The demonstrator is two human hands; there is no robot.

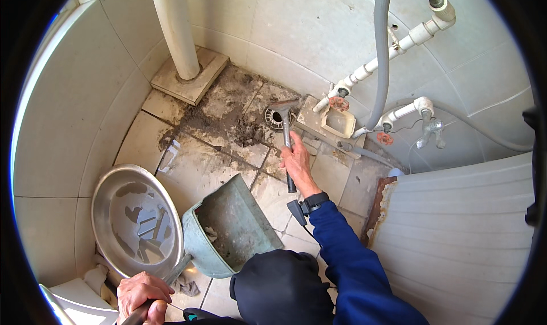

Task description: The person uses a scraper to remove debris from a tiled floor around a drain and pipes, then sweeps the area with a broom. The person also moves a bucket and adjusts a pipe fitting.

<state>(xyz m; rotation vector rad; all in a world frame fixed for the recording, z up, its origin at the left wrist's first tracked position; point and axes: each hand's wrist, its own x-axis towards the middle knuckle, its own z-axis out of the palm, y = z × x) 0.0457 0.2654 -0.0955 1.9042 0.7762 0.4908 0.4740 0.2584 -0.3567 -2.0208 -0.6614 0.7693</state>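
My right hand (298, 162) is closed around the dark grip of a metal-headed scraper (286, 124). The scraper's wide head lies over the edge of a round floor drain (273, 116), whose middle hole shows dark. Dark wet dirt (245, 130) covers the floor tiles left of the drain. At the bottom left, my left hand (144, 297) grips the handle of a green plastic dustpan (237, 226). The dustpan rests on the tiles with its mouth towards the upper right, and some debris lies inside it. Between the dustpan and the left wall stands a steel basin (136, 222) holding a little water.
A thick white pipe (177, 30) rises from a tiled block at the back left. Along the right wall run white water pipes (367, 70) with red valve handles, a grey hose (382, 60) and a metal tap (429, 130). A white, rust-edged ribbed panel (457, 222) fills the lower right.
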